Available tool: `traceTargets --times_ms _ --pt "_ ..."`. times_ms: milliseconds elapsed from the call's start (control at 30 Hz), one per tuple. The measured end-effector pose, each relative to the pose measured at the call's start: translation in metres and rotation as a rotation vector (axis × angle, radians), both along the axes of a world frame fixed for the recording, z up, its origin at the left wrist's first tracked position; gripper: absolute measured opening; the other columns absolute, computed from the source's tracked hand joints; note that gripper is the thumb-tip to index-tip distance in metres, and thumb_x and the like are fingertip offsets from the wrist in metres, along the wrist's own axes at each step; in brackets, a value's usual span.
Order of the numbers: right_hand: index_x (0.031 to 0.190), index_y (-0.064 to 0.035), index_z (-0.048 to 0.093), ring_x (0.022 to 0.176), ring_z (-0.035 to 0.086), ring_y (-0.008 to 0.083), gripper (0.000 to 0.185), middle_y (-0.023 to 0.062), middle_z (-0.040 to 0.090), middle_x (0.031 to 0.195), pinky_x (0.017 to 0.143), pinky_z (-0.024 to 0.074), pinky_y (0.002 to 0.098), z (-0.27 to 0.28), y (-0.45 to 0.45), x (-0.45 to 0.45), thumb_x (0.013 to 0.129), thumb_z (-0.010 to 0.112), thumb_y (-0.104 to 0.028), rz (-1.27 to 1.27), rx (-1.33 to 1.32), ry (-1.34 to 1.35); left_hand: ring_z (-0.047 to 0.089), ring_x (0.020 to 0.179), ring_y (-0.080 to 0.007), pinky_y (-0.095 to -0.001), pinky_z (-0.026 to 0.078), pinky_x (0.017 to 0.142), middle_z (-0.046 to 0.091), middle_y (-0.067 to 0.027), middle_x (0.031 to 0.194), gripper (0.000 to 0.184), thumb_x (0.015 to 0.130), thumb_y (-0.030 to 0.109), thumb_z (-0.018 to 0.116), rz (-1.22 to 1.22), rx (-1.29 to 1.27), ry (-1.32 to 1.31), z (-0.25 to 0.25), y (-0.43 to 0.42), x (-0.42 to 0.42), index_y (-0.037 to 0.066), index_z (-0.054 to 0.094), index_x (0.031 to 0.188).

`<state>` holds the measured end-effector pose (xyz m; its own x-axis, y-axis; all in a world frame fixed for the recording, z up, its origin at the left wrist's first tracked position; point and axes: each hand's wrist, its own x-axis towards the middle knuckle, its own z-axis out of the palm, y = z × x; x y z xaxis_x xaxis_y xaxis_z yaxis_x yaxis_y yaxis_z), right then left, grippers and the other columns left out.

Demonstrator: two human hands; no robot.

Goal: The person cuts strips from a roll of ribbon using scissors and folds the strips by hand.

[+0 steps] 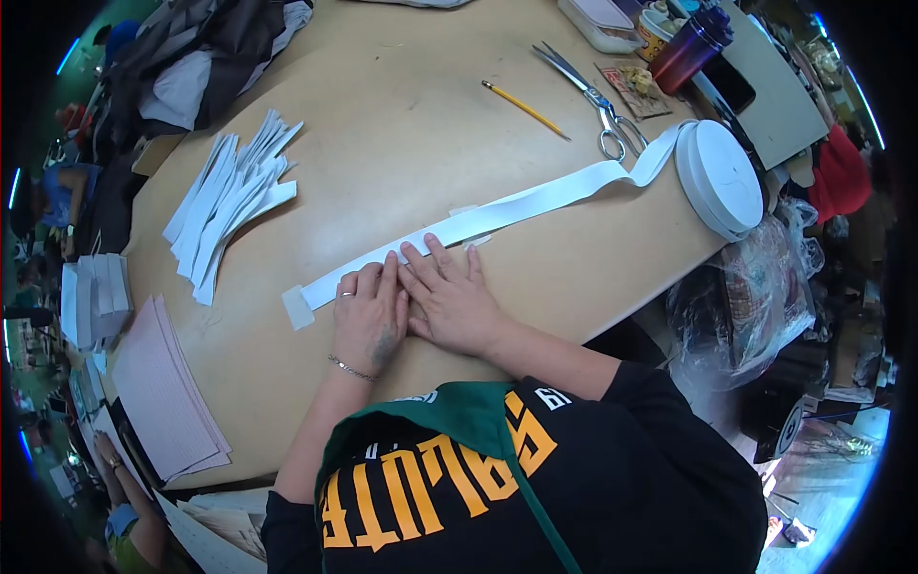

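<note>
A wide white band runs across the table from its roll at the right, with a twist near the roll. Its left end meets a piece of pale tape stuck to the tabletop. More pale tape shows at both edges of the band, just right of my hands. My left hand lies flat, fingertips on the band's near edge. Beside it, my right hand rests with fingers spread, its fingertips touching the band. The two hands touch and hold nothing.
Cut white strips lie in a pile at the left, above pinkish paper sheets. A yellow pencil and scissors lie beyond the band. A bottle and phone are back right. Another person's arm shows lower left.
</note>
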<state>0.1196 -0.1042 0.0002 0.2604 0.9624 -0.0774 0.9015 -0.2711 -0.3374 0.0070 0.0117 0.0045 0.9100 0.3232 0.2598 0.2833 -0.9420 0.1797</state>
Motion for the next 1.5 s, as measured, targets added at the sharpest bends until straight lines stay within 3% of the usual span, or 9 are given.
traceTargets --times_ms 333,467,567,733,833,1100,1400,1500 --pt "0.145 -0.0159 0.023 0.141 0.008 0.03 0.079 0.0051 0.016 0.152 0.102 0.0166 0.0678 0.006 0.001 0.001 0.08 0.059 -0.046 0.002 -0.01 0.022 0.047 0.091 -0.0254 -0.0343 0.041 0.084 0.053 -0.0092 0.105 0.055 0.076 0.024 0.064 0.013 -0.018 0.025 0.003 0.0 -0.001 0.001 0.052 0.125" --pt "0.145 -0.0148 0.023 0.141 0.01 0.0301 0.08 0.0071 0.019 0.152 0.102 0.016 0.0677 0.001 0.001 0.003 0.08 0.058 -0.046 0.003 -0.011 0.027 0.048 0.098 -0.0324 -0.0404 0.042 0.086 0.05 -0.015 0.112 0.053 0.08 0.023 0.061 0.057 -0.101 0.141 0.01 -0.003 -0.001 0.0 0.049 0.125" --pt "0.143 -0.0127 0.028 0.14 0.014 0.0315 0.076 0.0087 0.023 0.15 0.103 0.0168 0.0662 0.006 0.003 0.0 0.081 0.057 -0.046 -0.007 -0.008 -0.019 0.048 0.1 -0.031 -0.046 0.042 0.087 0.05 -0.0128 0.113 0.053 0.082 0.03 0.059 0.084 -0.058 0.106 0.0 -0.003 -0.004 0.004 0.048 0.126" --pt "0.143 -0.0134 0.028 0.141 0.013 0.0309 0.078 0.0074 0.022 0.15 0.102 0.0164 0.0673 0.007 0.004 -0.001 0.079 0.059 -0.046 0.01 -0.04 -0.067 0.046 0.108 -0.0272 -0.0663 0.034 0.088 0.047 -0.0072 0.118 0.054 0.084 0.037 0.056 0.198 -0.051 0.1 -0.005 -0.013 -0.006 0.011 0.046 0.129" --pt "0.143 -0.0144 0.027 0.141 0.011 0.0307 0.077 0.0073 0.02 0.151 0.102 0.0149 0.0678 0.005 0.003 0.0 0.08 0.059 -0.044 0.018 -0.037 -0.088 0.044 0.112 -0.0254 -0.0693 0.031 0.089 0.047 -0.0064 0.119 0.052 0.084 0.038 0.056 0.217 -0.086 0.061 -0.011 -0.015 -0.008 0.012 0.047 0.129" --pt "0.143 -0.0117 0.027 0.141 0.011 0.0325 0.076 0.0105 0.021 0.151 0.103 0.0139 0.0659 0.001 0.004 0.0 0.082 0.055 -0.048 0.027 -0.06 -0.152 0.041 0.119 -0.0233 -0.0683 0.03 0.092 0.047 -0.0078 0.121 0.049 0.085 0.039 0.054 0.196 -0.186 -0.008 -0.014 -0.014 -0.014 0.01 0.05 0.124" --pt "0.142 -0.0082 0.027 0.141 0.011 0.034 0.079 0.0123 0.022 0.149 0.103 0.0148 0.0656 0.003 0.005 0.001 0.082 0.056 -0.051 0.061 -0.055 -0.184 0.024 0.135 -0.0259 -0.0651 0.015 0.102 0.037 -0.0084 0.141 0.056 0.087 0.044 0.05 0.345 -0.29 -0.03 -0.02 -0.024 -0.037 0.01 0.046 0.132" --pt "0.134 -0.007 0.04 0.136 0.022 0.035 0.066 0.0134 0.031 0.145 0.103 0.0213 0.0612 0.011 0.008 0.001 0.082 0.061 -0.041 0.103 -0.005 -0.271 0.024 0.136 -0.0251 -0.0639 0.016 0.103 0.036 -0.008 0.142 0.056 0.088 0.046 0.048 0.341 -0.267 -0.008 -0.018 -0.024 -0.039 0.011 0.045 0.132"
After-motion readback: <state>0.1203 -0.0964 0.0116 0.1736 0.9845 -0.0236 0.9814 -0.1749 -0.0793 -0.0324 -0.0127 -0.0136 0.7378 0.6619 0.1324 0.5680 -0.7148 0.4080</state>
